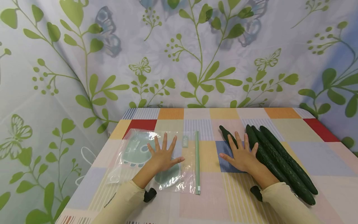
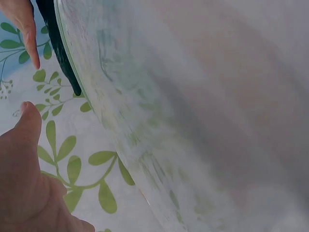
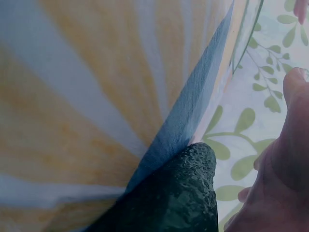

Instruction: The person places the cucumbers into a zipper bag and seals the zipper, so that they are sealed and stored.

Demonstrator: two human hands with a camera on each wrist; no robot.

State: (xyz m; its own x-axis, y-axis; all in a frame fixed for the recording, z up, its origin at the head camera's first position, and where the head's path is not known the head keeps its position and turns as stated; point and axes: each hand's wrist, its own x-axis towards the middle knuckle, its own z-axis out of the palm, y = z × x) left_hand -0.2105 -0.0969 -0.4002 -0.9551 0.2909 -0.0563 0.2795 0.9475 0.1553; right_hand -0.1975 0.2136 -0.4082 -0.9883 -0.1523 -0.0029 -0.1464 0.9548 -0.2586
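Lying partly hidden, a slider zip bag [image 1: 167, 176] is overlapped by the left hand [image 1: 162, 158], a cucumber [image 1: 224, 132] by the right hand [image 1: 243, 156], all fingers [image 1: 164, 143] splayed, released.

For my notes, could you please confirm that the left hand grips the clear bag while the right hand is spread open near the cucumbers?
Not quite: in the head view, the left hand is spread open over the clear bag, not gripping it; the right hand is spread open near the cucumbers.

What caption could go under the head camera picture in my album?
Hands spread wide: left hand over a bag, right hand by the cucumbers.
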